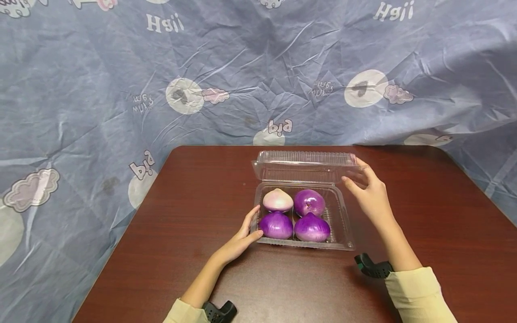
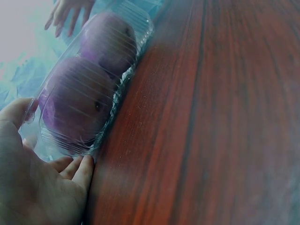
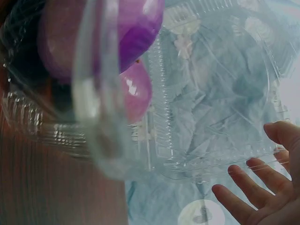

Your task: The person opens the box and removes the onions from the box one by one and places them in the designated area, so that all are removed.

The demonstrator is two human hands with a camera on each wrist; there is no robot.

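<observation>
A clear plastic clamshell box (image 1: 343,224) lies on the table with several shiny purple-and-white onions (image 1: 312,228) grouped toward its left side. Its hinged lid (image 1: 303,158) stands raised at the back. My left hand (image 1: 238,242) holds the box's left side; in the left wrist view its thumb is at the rim and its fingers (image 2: 77,171) lie low against the wall. At the lid's right end is my right hand (image 1: 371,193), fingers spread and fairly straight behind the edge, thumb in front. The right wrist view shows those fingers (image 3: 267,180) against the clear lid.
The dark red-brown wooden table (image 1: 194,197) spreads around the box. A blue patterned cloth (image 1: 242,58) hangs behind its far edge. Each wrist wears a black camera mount (image 1: 373,267), near the yellow sleeves (image 1: 416,291).
</observation>
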